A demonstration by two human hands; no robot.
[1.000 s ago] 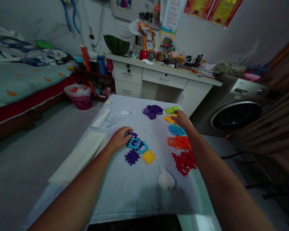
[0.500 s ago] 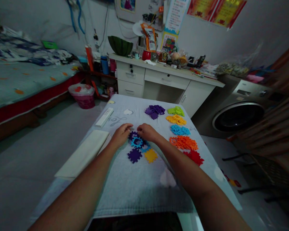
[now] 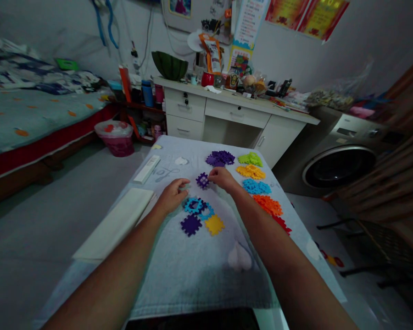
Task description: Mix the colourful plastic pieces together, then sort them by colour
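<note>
My right hand (image 3: 221, 178) pinches the edge of a purple toothed tile (image 3: 203, 180) with a window-like grid in its middle. To its left, my left hand (image 3: 174, 195) rests low over the cloth, fingers apart and holding nothing. Just in front of it lie blue ring-shaped tiles (image 3: 193, 206), partly overlapping a purple piece. Nearer me are a solid purple tile (image 3: 191, 225) and a yellow tile (image 3: 214, 225), lying flat.
Piles of tiles run down the right side: purple (image 3: 220, 158), green (image 3: 250, 158), yellow (image 3: 251, 172), blue (image 3: 256, 186), orange (image 3: 267, 205) and red (image 3: 282, 224), the last two partly behind my forearm. A white box (image 3: 147, 169) and folded cream cloth (image 3: 113, 224) lie left.
My right hand has moved right and slightly up with the purple grid tile, away from the blue rings. My left hand has stayed almost in place, apart from the tiles.
</note>
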